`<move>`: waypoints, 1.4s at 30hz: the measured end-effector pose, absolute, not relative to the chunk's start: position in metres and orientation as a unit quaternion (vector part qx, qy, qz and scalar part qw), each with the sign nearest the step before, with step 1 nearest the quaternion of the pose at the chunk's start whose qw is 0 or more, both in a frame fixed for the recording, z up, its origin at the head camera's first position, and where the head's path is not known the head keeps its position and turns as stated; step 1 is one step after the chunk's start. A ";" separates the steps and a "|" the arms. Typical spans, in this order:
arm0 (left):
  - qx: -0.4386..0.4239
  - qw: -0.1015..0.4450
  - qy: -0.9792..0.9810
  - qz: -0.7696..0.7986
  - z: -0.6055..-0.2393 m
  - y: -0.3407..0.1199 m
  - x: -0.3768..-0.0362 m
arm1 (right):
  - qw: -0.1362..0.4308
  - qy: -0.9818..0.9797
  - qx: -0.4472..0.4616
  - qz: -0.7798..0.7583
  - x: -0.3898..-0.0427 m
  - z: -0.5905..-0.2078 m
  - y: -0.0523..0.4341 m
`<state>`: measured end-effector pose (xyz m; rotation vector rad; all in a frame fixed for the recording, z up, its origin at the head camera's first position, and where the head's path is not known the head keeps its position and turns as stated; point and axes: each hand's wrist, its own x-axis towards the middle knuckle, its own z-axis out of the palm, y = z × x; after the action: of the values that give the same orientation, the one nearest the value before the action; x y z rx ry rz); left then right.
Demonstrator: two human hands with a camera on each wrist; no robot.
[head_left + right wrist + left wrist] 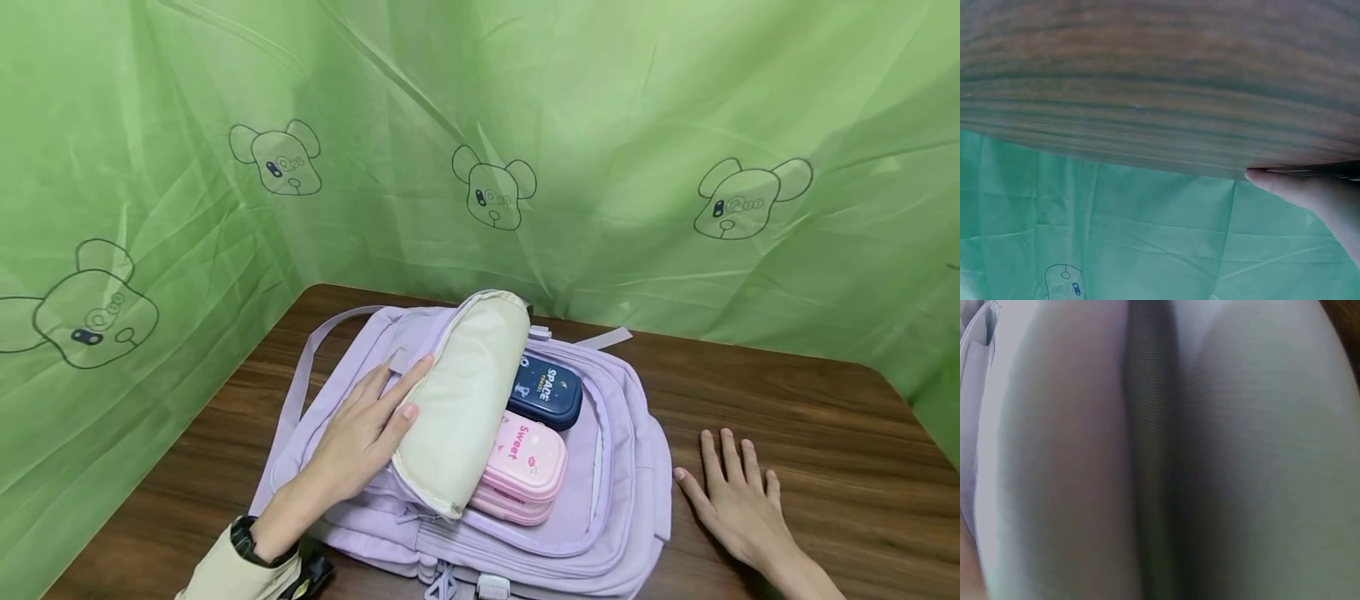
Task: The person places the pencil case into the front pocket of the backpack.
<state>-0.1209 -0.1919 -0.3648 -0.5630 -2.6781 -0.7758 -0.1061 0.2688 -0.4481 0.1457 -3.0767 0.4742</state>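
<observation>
A lilac backpack (637, 467) lies on its back on the table, its front pocket unzipped. My left hand (360, 437) rests on the folded-back pocket flap (468, 400), whose cream lining faces up; the fingers are fairly straight and spread. Partly under the flap, inside the pocket, sit a navy pencil case (551, 392) marked "SPACE" and a pink pencil case (528, 454) marked "Sweet". To the right of the bag, my right hand (738, 500) lies flat on the table with its fingers spread, holding nothing. Blurred lilac fabric (1060, 456) fills most of the left wrist view.
The dark wood table (832, 433) carries the bag. Green cloth (600, 108) with bear-face outlines hangs behind it and along the left side. A lilac strap (300, 383) loops out at the bag's left, and buckles (492, 586) and zip pulls show at its near edge.
</observation>
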 end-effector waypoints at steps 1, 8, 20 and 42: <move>-0.198 0.147 -0.931 -0.269 -0.365 -0.192 -0.121 | 0.012 -0.987 0.047 0.152 -0.106 -0.449 0.269; -0.211 0.120 -0.933 -0.265 -0.362 -0.195 -0.122 | 0.011 -0.988 0.048 0.148 -0.105 -0.455 0.269; -0.200 0.123 -0.938 -0.256 -0.356 -0.191 -0.118 | 0.013 -0.988 0.047 0.143 -0.105 -0.459 0.269; -0.338 0.149 -0.902 -0.222 -0.302 -0.140 -0.117 | 0.048 -0.989 0.055 0.128 -0.105 -0.456 0.271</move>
<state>-0.1171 -0.1402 -0.3023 -0.9711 -2.5940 -0.6385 -0.1054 0.2714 -0.4562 0.1677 -3.0155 0.3917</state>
